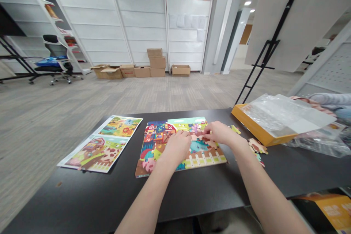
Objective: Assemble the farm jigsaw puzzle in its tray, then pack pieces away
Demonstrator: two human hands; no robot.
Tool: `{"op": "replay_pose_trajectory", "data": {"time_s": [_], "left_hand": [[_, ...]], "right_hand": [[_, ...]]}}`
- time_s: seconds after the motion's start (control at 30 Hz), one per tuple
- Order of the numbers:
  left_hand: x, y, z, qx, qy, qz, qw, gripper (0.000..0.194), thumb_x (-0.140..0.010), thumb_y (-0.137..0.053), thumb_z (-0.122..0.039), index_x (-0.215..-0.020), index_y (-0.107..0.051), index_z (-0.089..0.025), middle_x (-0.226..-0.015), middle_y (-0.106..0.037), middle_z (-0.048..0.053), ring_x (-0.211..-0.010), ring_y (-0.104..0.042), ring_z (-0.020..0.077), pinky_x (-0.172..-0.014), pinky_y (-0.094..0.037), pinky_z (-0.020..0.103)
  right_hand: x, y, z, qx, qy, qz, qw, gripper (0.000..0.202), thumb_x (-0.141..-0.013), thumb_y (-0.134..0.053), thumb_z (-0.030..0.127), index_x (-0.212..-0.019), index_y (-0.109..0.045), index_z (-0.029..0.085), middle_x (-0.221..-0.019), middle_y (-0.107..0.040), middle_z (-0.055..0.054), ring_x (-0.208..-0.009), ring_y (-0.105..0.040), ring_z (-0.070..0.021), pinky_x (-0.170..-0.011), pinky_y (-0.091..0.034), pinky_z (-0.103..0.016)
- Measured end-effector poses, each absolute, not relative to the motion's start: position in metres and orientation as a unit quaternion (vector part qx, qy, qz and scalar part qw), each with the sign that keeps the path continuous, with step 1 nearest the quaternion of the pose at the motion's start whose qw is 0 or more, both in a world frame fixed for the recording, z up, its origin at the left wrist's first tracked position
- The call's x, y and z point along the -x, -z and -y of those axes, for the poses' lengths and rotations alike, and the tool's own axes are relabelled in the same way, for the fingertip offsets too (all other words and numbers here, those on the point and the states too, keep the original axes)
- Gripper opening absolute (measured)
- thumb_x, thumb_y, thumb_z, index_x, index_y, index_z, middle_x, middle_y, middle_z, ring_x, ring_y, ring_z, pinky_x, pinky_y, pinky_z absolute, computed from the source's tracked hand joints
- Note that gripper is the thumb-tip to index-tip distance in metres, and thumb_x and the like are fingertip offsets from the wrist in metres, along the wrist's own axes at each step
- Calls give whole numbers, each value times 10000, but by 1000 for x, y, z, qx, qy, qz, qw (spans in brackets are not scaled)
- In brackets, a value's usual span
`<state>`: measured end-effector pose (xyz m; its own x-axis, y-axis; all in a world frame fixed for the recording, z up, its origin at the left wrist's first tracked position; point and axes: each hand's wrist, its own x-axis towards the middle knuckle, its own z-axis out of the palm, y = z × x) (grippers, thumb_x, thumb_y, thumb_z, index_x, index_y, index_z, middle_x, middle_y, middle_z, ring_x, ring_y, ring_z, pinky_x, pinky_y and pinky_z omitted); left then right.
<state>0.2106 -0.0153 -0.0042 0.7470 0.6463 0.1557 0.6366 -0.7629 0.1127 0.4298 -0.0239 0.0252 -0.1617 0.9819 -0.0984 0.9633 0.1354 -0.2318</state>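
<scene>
Touching one puzzle (pixel 199 147), two hands (pixel 177 146) (pixel 218 132)

The left hand (pixel 177 147) could pass between sheet (pixel 105 142) and puzzle (pixel 197 147); rightward, a yellow box (pixel 253 125) obstructs.

showing no readable text anywhere, only blurring into illegible pale marks on the orange package (pixel 335 211) at lower right

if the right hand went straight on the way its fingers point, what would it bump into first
Most likely the left hand, which is across a short gap over the puzzle. The right hand seems angled slightly down, though, so it might meet the puzzle first; depth is unclear.
</scene>
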Motion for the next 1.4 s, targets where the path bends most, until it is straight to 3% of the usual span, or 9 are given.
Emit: {"op": "replay_pose_trajectory", "data": {"time_s": [0.2, 0.5, 0.7, 0.93, 1.13, 1.4], "left_hand": [[-207, 3, 16, -936, -92, -340, 21, 271, -932, -511, -114, -1120, -696, -174, -1200, -679, 114, -1128, -603, 245, -1028, -469, 398], [-209, 2, 16, -936, -89, -341, 1, 264, -956, -469, -122, -1114, -678, -149, -1156, -683, 124, -1105, -604, 261, -994, -486, 401], [-207, -1, 18, -935, -85, -342, 34, 405, -908, -536, -81, -1259, -623, -265, -1212, -663, 77, -1117, -594, 238, -992, -482, 380], [-211, -8, 24, -932, -66, -354, 31, 390, -899, -512, -53, -1220, -643, -233, -1237, -664, 89, -1125, -587, 272, -923, -523, 394], [-212, -11, 25, -932, -54, -356, 37, 415, -895, -491, -37, -1240, -634, -217, -1254, -663, 92, -1157, -582, 278, -958, -523, 416], [-210, 0, 19, -934, -59, -351, 35, 382, -839, -518, 6, -1155, -654, -159, -1266, -647, 114, -1187, -579, 271, -985, -518, 393]], "right_hand": [[-417, -30, 39, 661, -93, 744, -21, 259, -833, -580, 190, -836, -821, 283, -787, -773, -72, -698, -684, -208, -593, -372, -265], [-424, -38, 36, 659, -142, 738, 32, 236, -866, -578, 241, -799, -804, 255, -793, -769, -50, -689, -662, -184, -596, -389, -253], [-432, -35, 36, 647, -151, 746, 53, 215, -843, -611, 235, -859, -825, 255, -751, -769, -39, -638, -639, -174, -575, -383, -259], [-437, -30, 35, 656, -143, 739, 46, 230, -831, -614, 228, -912, -824, 276, -827, -783, -41, -719, -678, -198, -619, -415, -263], [-434, -29, 34, 653, -149, 741, 51, 256, -855, -605, 283, -1018, -802, 285, -875, -783, -44, -756, -686, -211, -630, -415, -265], [-430, -31, 35, 653, -147, 742, 28, 235, -880, -600, 353, -945, -816, 287, -806, -771, -54, -670, -651, -199, -584, -378, -276]]}}
